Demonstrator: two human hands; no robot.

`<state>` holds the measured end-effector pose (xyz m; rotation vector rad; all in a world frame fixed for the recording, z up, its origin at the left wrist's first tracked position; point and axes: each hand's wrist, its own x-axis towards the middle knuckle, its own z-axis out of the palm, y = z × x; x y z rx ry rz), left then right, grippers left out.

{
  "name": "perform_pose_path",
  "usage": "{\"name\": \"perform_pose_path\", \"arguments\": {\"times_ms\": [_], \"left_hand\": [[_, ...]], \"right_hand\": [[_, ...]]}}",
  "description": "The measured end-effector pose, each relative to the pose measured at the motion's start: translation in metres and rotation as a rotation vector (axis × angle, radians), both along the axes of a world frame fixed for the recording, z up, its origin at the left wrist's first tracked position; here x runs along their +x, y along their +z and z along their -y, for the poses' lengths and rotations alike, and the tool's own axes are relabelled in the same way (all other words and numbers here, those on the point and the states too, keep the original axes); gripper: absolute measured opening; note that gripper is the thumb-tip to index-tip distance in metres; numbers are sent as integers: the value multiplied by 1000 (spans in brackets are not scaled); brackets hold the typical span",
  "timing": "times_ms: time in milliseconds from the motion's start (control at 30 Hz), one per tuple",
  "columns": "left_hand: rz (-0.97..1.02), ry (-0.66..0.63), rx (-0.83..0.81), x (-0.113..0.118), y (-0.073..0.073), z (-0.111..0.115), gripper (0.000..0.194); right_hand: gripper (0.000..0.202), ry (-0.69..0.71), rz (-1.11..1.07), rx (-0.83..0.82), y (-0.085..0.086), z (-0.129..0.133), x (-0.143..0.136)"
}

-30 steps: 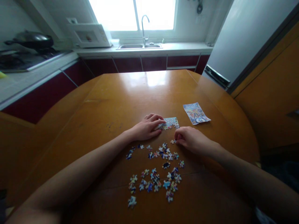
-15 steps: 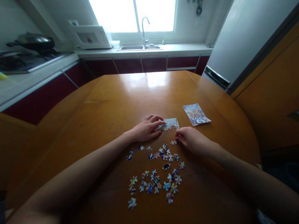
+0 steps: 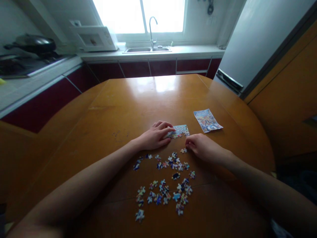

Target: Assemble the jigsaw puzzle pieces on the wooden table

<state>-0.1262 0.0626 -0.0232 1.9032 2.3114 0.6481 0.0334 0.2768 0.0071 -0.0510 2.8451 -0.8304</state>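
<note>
My left hand point(image 3: 156, 135) lies with its fingers stretched out over the left end of a partly joined jigsaw puzzle point(image 3: 181, 130), covering that part. The joined strip is pale blue along its top, with a jagged lower edge. Just right of and below it, my right hand point(image 3: 201, 145) is closed, its fingers curled together and its fingertips low over the table. Anything between those fingers is hidden. A small joined bit of puzzle point(image 3: 183, 150) lies right beside the right fingertips; whether they touch it I cannot tell. Loose puzzle pieces point(image 3: 176, 161) lie nearer to me.
A printed picture sheet point(image 3: 208, 120) lies right of the puzzle. More loose pieces point(image 3: 158, 199) spread towards the near side of the wooden table point(image 3: 119, 105). Beyond it are a sink point(image 3: 138, 50), a microwave point(image 3: 95, 39), a pan point(image 3: 34, 43) on the stove and a fridge point(image 3: 260, 43).
The whole view has shifted very slightly. Both hands and the puzzle pieces keep their places on the table.
</note>
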Motion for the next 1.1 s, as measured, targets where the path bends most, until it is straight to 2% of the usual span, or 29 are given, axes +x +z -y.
{"name": "perform_pose_path", "arguments": {"times_ms": [500,800,1100], "left_hand": [[-25,-3,-5,-1,-1,0,40],[-12,-8,0,0,0,0,41],[-10,-4,-3,-1,-1,0,42]], "right_hand": [[21,-23,-21,-46,-6,-5,-3],[21,-17,-10,-45,-2,-3,-2],[20,-26,-13,-48,-8,-4,-4]]}}
